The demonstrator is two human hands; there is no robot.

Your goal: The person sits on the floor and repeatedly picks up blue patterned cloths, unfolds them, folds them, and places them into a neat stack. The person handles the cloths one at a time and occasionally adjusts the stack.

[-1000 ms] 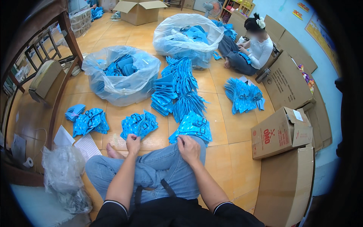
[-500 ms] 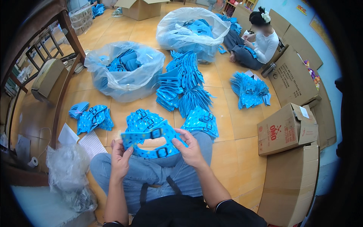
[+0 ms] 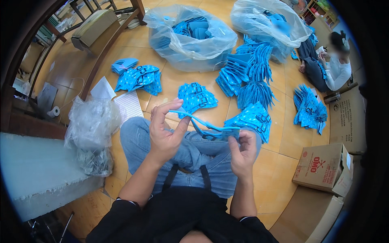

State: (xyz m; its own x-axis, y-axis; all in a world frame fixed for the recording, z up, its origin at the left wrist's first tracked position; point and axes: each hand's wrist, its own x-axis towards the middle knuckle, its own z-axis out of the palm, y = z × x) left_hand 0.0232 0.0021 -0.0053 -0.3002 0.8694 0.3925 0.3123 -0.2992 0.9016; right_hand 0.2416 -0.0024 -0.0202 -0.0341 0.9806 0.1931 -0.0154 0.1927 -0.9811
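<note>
Above my lap, both hands hold a flat blue piece with black buckles, seen almost edge-on and curving between them. My left hand pinches its left end between thumb and fingers. At the other end, my right hand grips it with the thumb on the near side. Just beyond lies a fanned stack of blue patterned buckled pieces. Another such stack rests by my right knee. Farther left sits a third stack, with plain blue pieces beside it.
Two clear plastic bags hold blue pieces. Piles of blue pieces stand before them. Cartons line the right side, near a seated person. Crumpled plastic and paper sheets lie left.
The buckled piece has turned from facing me with its opening showing to nearly edge-on. My left hand has risen and my right hand has shifted its grip. The whole view has swung left.
</note>
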